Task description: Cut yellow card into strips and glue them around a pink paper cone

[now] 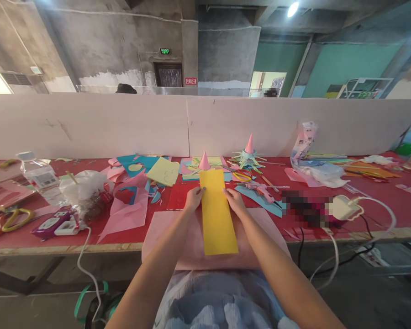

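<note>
We hold the strip (216,214) by both long edges: left hand (194,198) pinched on its left edge, right hand (234,201) pinched on its right edge, both near the far end. Fingers are closed onto the paper, thumbs on top.

The strip is yellow and lies lengthwise away from us, flat on a pink sheet (188,249) that overhangs the near edge of the table (400,205). Its near end reaches that overhang.

Just beyond the strip's far end stands a small pink cone (204,161), upright, touching or almost touching it; we cannot tell which. A second cone (249,144) sits further back to the right, on a spiky paper base.

Right of our right hand lies a glue gun (262,191), apart from it. A yellow-green sheet (163,171) lies back left among paper scraps. Far left: scissors (15,218) with yellow handles and a bottle (41,178). A pale board (89,123) closes off the back of the table.
</note>
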The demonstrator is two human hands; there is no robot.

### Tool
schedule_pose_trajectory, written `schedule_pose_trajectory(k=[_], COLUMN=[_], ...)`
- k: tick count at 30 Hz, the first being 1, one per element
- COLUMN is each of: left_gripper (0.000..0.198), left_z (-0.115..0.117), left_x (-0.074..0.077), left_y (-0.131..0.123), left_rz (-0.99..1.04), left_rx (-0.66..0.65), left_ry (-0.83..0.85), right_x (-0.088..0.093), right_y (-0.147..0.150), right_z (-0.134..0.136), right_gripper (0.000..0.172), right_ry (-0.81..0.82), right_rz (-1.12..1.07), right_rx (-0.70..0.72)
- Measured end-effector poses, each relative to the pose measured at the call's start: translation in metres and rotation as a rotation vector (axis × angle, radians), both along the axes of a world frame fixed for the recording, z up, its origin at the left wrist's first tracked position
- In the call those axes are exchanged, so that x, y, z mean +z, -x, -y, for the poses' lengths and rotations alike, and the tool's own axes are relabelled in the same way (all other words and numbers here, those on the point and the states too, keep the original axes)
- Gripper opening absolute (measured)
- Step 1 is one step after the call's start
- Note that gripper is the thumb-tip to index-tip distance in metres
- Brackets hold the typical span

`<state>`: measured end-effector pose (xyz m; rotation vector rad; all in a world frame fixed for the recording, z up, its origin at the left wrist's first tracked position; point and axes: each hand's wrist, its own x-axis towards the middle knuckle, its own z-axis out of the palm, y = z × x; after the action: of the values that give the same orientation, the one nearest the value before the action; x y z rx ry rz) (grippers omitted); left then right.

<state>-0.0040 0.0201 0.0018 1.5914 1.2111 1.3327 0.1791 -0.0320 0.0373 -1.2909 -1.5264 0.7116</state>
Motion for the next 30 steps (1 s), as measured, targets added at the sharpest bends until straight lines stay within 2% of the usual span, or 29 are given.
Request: schedule_pose_trajectory(k=[6, 14, 19, 30], left_gripper=[0.045, 0.042, 0.04, 0.039], left_z=[0.002, 0.003, 0.0, 0.001], left_x=[0.006, 0.008, 0.007, 0.007], left_y=[0.006, 0.005, 0.01, 0.011], left_rz=[0.007, -0.014, -0.003, 0.025], left_rx=[0.156, 0.207, 0.295, 0.357], left_ry=[-0.014, -0.019, -0.03, -0.054], right_x=[-0.003, -0.01, -0.015, -0.025], right_y=[0.001, -0.001, -0.002, -0.002], right_z=[0.003, -0.007, -0.009, -0.014], right_gripper=[0.028, 0.035, 0.035, 0.033], right_ry=[0.008, -0.014, -0.029, -0.028], right_rz=[-0.016, 0.037, 0.067, 0.067], right_rx=[0.042, 0.085, 0.118, 0.188])
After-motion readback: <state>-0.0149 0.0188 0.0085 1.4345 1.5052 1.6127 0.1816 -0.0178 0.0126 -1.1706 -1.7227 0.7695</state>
